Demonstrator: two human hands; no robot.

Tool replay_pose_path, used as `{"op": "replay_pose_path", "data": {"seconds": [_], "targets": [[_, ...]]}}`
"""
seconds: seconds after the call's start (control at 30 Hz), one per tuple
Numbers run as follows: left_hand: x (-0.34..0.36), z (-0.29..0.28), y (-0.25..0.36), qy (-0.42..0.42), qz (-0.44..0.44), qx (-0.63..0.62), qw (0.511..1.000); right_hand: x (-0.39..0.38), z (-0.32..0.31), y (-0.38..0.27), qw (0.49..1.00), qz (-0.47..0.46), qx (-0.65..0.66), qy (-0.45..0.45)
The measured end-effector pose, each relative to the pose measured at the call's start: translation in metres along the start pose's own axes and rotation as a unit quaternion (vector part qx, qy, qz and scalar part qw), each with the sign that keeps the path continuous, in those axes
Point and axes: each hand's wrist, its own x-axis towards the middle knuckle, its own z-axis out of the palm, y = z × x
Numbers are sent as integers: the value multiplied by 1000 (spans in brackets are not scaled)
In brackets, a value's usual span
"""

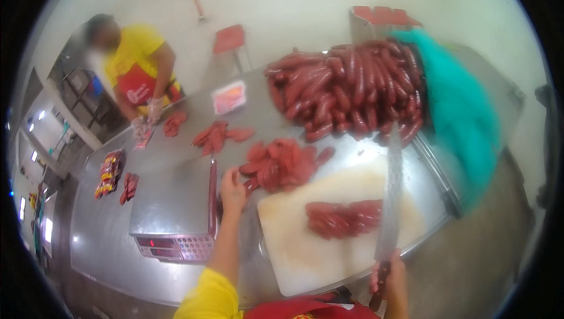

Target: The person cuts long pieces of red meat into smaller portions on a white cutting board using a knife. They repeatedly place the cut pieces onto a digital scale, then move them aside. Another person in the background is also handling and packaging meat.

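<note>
R hand [392, 275] grips knife [389, 207]; L hand [233, 192] at sausages [279, 166], fingers' grip unclear — prob. soft, slick; take mid-length.

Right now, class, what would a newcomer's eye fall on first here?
The heap of dark red sausages dominates the far side of the table, a bright green sheet to its right. Nearer, the right hand grips a long knife, seen right of the sausage row on the white cutting board.

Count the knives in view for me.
1: the knife in the right hand, blade over the right part of the board. Others may be hidden under the sausages.
</note>
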Motion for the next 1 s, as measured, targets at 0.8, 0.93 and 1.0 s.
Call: {"op": "replay_pose_path", "data": {"seconds": [0.8, 0.93, 1.0], "targets": [[6, -166, 82, 57, 1, 418, 907, 47, 2, -21, 999, 40, -20, 1], [-27, -74, 79, -36, 33, 108, 993, 45, 7, -19, 999, 45, -18, -4], [-34, -33, 72, -129, 52, 195, 971, 42, 4, -19, 999, 38, -15, -7]]}}
